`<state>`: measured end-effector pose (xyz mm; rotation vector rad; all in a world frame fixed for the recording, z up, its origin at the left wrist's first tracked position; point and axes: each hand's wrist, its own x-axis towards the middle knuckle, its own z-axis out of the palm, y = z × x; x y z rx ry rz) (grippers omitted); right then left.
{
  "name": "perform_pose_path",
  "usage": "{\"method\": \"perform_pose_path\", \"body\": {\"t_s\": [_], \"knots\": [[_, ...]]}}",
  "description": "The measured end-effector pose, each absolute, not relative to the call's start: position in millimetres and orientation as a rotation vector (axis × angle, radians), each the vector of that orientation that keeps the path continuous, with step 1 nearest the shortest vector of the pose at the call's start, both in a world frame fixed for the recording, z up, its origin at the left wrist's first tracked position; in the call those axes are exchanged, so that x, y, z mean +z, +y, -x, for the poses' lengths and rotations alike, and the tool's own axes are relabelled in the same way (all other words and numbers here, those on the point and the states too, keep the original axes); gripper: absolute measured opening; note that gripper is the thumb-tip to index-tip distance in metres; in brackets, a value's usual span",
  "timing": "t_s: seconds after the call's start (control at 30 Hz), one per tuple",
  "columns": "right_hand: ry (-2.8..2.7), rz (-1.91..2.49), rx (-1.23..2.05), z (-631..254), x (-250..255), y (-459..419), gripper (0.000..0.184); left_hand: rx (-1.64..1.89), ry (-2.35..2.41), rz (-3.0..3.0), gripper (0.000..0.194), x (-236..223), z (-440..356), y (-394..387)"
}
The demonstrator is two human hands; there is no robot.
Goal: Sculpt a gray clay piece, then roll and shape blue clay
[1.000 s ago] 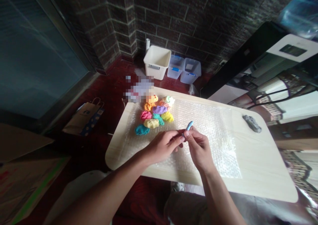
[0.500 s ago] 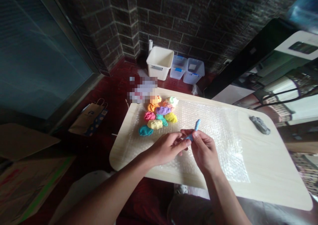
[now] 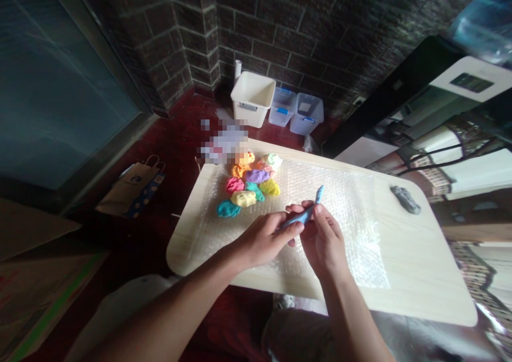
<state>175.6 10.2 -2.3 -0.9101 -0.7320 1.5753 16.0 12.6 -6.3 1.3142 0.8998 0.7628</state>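
Note:
A long, thin piece of light blue modelling clay [image 3: 298,218] is held above the table, its narrow end sticking up past my right fingers. My left hand [image 3: 267,238] grips its lower end between thumb and fingers. Around its upper part, my right hand [image 3: 327,240] pinches with the thumb and fingers. Several soft lumps of coloured clay lie at the left of the bubble wrap, among them a purple lump [image 3: 257,176], a pale yellow lump [image 3: 244,198], a teal lump [image 3: 228,208] and a red lump [image 3: 234,185].
Bubble wrap [image 3: 352,207] covers the middle of the pale wooden table [image 3: 434,276]. A grey lump [image 3: 405,199] sits at the right. Beyond the far edge stand a cream bin [image 3: 250,109] and clear boxes [image 3: 306,117]. A paper bag [image 3: 126,191] rests on the floor at left.
The blue clay shows longer between my hands, with more of it visible over my left fingers. Both hands still hold it. The view has shifted slightly.

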Motion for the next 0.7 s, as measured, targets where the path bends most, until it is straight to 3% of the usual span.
{"method": "perform_pose_path", "body": {"t_s": [0.23, 0.43, 0.7], "knots": [[-0.723, 0.916, 1.560, -176, 1, 11, 0.018, 0.728, 0.995, -1.443, 0.037, 3, -14, 12], [-0.718, 1.000, 1.545, -174, 2, 7, 0.023, 0.689, 0.859, -1.219, 0.041, 2, -17, 11], [-1.044, 1.054, 1.450, -169, -3, 0, 0.029, 0.872, 0.792, -1.062, 0.042, -11, -23, 14]]}}
